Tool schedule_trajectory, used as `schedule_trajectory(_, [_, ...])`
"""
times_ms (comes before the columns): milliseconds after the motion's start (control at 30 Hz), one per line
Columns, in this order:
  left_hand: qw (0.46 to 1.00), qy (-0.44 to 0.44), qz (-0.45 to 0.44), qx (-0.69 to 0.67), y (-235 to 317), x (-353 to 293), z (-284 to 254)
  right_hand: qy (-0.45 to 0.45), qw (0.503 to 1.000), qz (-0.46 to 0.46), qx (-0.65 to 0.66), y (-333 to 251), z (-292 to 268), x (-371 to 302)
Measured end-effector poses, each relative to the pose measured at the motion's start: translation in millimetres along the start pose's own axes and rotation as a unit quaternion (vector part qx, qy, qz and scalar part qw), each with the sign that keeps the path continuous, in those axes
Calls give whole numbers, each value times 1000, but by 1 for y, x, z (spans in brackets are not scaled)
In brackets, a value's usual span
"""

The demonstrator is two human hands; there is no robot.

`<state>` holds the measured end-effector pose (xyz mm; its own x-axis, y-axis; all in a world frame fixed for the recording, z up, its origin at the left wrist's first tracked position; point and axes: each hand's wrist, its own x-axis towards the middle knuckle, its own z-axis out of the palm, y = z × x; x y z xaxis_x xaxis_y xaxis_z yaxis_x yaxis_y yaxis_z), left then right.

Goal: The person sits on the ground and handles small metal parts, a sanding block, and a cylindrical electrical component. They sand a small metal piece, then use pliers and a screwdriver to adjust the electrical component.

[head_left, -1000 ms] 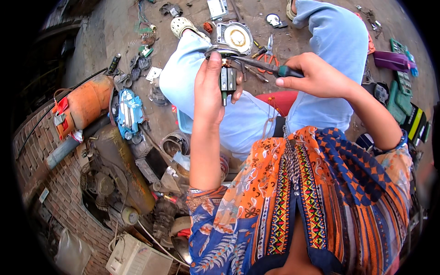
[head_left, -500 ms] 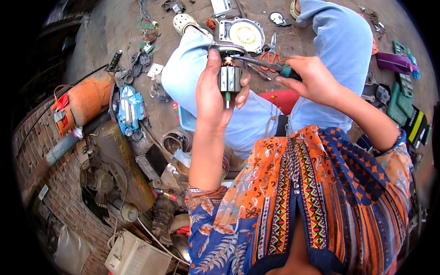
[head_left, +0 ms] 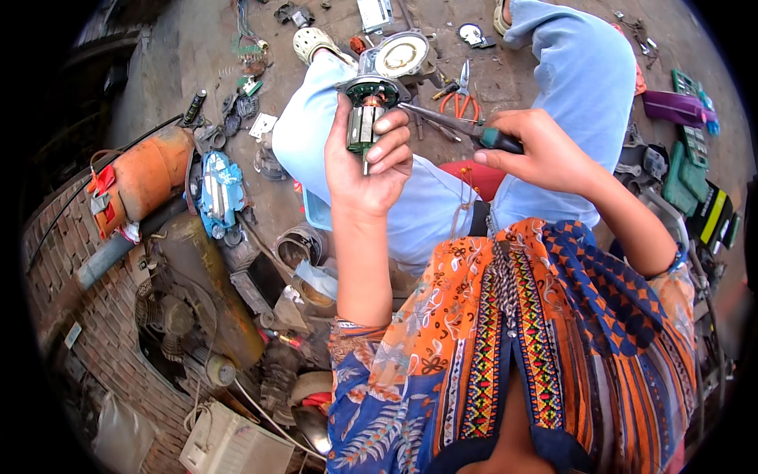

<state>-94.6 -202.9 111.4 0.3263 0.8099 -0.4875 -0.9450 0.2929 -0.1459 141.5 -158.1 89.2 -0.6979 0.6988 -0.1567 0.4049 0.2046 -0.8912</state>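
Observation:
My left hand [head_left: 369, 178] is closed around a motor rotor [head_left: 363, 130] with a ribbed metal core, a copper part above it and a thin shaft pointing down toward my palm. A round metal plate [head_left: 374, 85] caps its far end. Behind this plate is a pale round metal housing [head_left: 401, 55], which seems joined to it. My right hand [head_left: 537, 148] grips a tapered grey metal tool [head_left: 442, 120] by its dark green handle; its exact kind is unclear. The tool's tip lies at the right edge of the plate, beside the copper part; contact cannot be told.
Orange-handled pliers [head_left: 460, 95] lie on the ground between my legs. At left are a rusty orange cylinder [head_left: 162, 170], a blue bag [head_left: 217, 193] and scrap parts. A purple object [head_left: 677, 108] and green circuit boards [head_left: 685, 178] lie at right.
My left hand has shifted slightly left and tilted the rotor, its fingers now wrapped across it. The pale housing has moved left and turned. The tool tip sits slightly lower.

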Motion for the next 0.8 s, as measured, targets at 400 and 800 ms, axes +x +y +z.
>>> schedule_trajectory(400, [983,55,62,164,9,3,0,72,975,187,100,28,6,11])
schedule_trajectory(800, [814,224,190,501,6,18,19,84,925,331,165,113,56,33])
